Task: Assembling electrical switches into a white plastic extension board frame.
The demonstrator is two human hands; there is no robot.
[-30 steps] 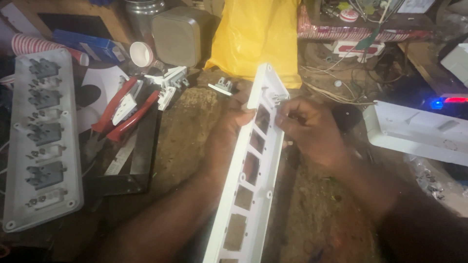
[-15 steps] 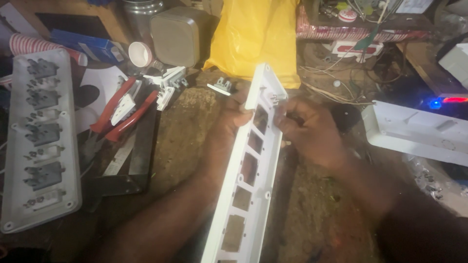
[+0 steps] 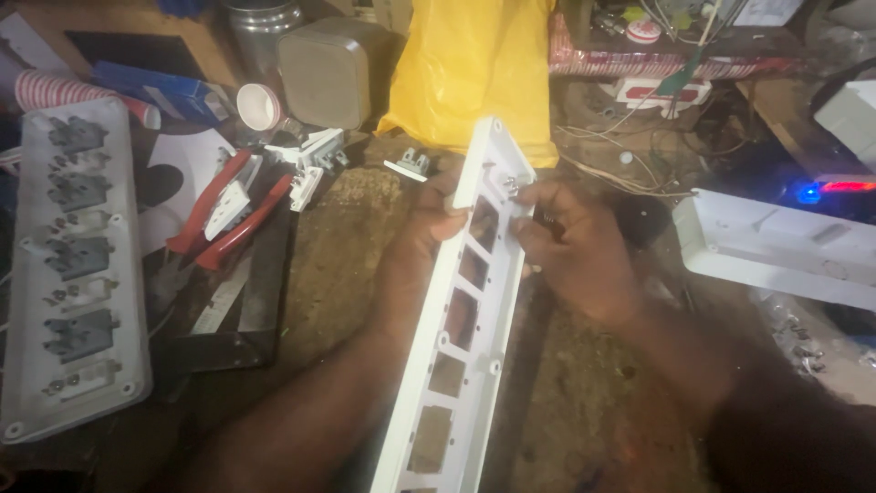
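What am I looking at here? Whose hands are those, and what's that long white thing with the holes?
The camera sits on a person's head and looks down, so you see that person's own two hands over a messy workbench. The left hand grips a long white plastic cover with a row of square holes. The right hand pinches at a small part near the cover's top end; what it is is too small to tell. On the left lies a grey panel with a row of sockets fitted in it. Beside it are red-handled pliers and some small white parts. Behind the hands is a yellow plastic bag, and on the right another white casing.
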